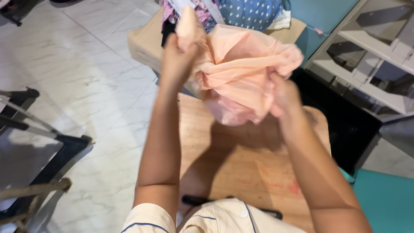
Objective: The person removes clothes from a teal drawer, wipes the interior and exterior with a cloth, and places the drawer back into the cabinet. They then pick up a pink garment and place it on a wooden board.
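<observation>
A crumpled peach-coloured cloth (241,69) hangs in the air above a wooden board (241,164). My left hand (177,56) grips its upper left part, a bunched end sticking up past the fist. My right hand (282,97) clutches the cloth's lower right edge. Both hands are blurred by motion. The cloth hides part of the board's far end.
Behind the cloth sits a cardboard box (144,43) with a pile of clothes, one blue with white dots (250,13). White shelving (375,51) stands at the right, a black metal rack (47,146) at the left on the marble floor. A teal surface (386,200) lies at bottom right.
</observation>
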